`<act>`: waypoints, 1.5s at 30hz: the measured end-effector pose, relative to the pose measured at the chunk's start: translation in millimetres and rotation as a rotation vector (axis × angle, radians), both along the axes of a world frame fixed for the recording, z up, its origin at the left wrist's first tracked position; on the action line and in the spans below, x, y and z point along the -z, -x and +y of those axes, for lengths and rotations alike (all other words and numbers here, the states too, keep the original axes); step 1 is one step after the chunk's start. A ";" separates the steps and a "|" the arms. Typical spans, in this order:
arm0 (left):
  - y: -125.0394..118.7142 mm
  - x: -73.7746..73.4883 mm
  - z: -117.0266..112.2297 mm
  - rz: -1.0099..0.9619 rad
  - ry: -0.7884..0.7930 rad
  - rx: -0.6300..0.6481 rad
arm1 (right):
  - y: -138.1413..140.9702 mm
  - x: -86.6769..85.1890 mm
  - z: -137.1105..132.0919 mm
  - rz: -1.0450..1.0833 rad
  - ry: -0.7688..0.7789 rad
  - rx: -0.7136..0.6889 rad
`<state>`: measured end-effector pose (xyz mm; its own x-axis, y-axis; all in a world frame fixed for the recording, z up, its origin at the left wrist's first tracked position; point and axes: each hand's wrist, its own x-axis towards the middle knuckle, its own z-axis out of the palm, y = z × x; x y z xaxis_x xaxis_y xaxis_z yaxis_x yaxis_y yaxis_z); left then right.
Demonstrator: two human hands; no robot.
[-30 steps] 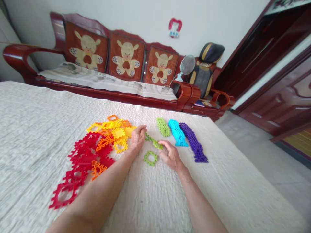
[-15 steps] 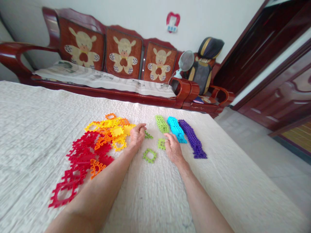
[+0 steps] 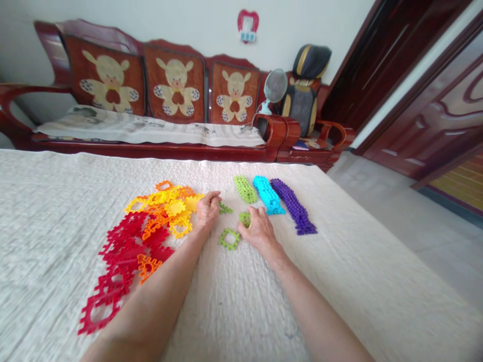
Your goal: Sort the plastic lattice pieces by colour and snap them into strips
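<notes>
My left hand (image 3: 208, 208) rests curled on the white quilted cover (image 3: 339, 281), beside a small green plastic interlocking piece (image 3: 225, 208). My right hand (image 3: 257, 229) arches over a second green piece (image 3: 245, 218), its fingertips against that piece. A green square frame piece (image 3: 229, 239) lies just below, between both hands. Left of my hands spreads a pile of yellow and orange pieces (image 3: 168, 205) and a pile of red pieces (image 3: 126, 246). Beyond my hands lie a green row (image 3: 245, 189), a cyan row (image 3: 268, 195) and a purple row (image 3: 293, 207).
The quilted cover ends at a front edge near a dark-red wooden sofa (image 3: 151, 153) with bear-patterned cushions and a small fan (image 3: 275, 85). At right, the cover's side edge drops to a tiled floor (image 3: 396, 201), with a dark wooden door (image 3: 426, 110) beyond.
The two green pieces joined between my hands earlier now lie apart on the cover. My right hand has moved left over one of them. The view has tilted slightly.
</notes>
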<state>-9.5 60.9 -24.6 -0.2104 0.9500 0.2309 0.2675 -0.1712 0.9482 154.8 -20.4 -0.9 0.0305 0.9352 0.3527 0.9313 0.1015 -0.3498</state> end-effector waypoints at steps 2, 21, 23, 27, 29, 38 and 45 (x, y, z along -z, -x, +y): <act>0.0 2.5 1.4 -0.001 -0.009 -0.008 | -1.7 -0.3 0.6 0.061 -0.001 -0.016; -2.2 2.9 1.6 0.008 0.023 -0.011 | -3.7 7.8 48.5 0.079 -0.309 0.133; -2.4 2.9 1.4 0.014 0.024 -0.012 | -6.5 10.2 49.3 0.082 -0.314 0.130; -2.7 3.2 1.0 0.016 0.027 -0.014 | -9.2 13.0 52.5 0.093 -0.328 0.106; -2.7 3.3 0.8 0.011 0.023 -0.011 | -9.5 14.0 54.3 0.101 -0.333 0.094; -3.4 0.2 -0.3 -0.009 0.005 -0.005 | -9.7 15.0 57.0 0.121 -0.334 0.087; -3.3 2.7 2.3 -0.012 0.010 -0.021 | -7.2 11.6 47.7 0.189 -0.392 -0.025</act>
